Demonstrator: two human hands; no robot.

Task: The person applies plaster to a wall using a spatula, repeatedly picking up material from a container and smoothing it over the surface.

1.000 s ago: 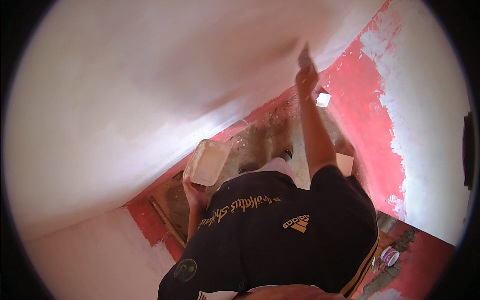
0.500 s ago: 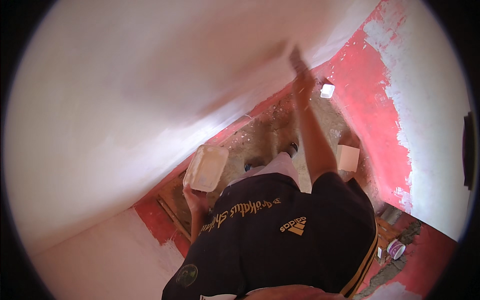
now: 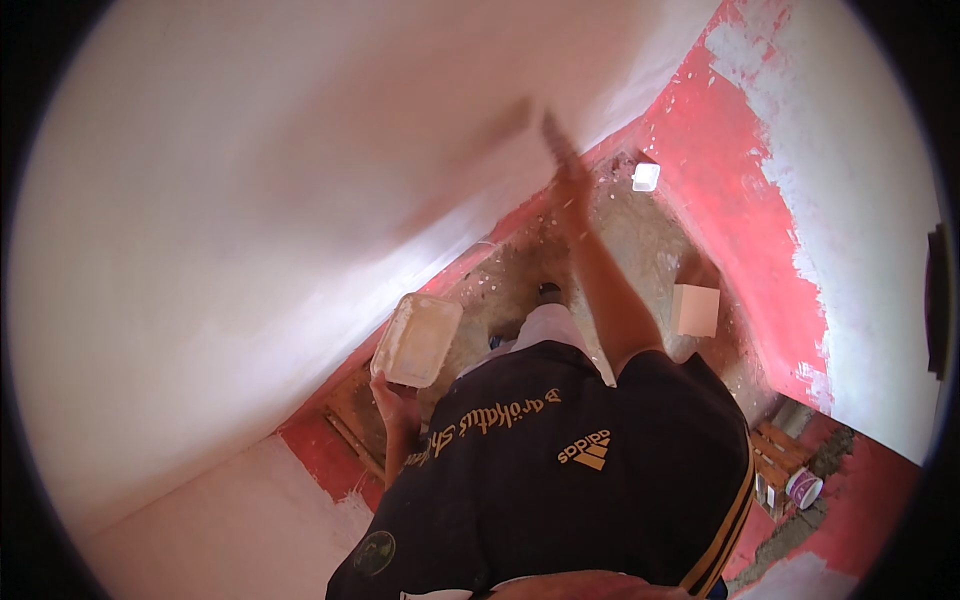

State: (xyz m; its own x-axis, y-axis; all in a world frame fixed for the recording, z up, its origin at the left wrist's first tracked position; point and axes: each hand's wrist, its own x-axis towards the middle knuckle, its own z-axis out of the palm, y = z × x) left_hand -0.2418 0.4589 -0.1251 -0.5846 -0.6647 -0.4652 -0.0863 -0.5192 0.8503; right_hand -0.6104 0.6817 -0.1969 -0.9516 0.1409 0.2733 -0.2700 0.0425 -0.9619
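Forearm between tray and probable box

Wall glare, soft shadows, dark rim

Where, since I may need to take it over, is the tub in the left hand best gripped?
Probably the long right rim of the tub, coming from the right: that straight edge is free, the opposite side faces the wall, and the left hand holds the near end.
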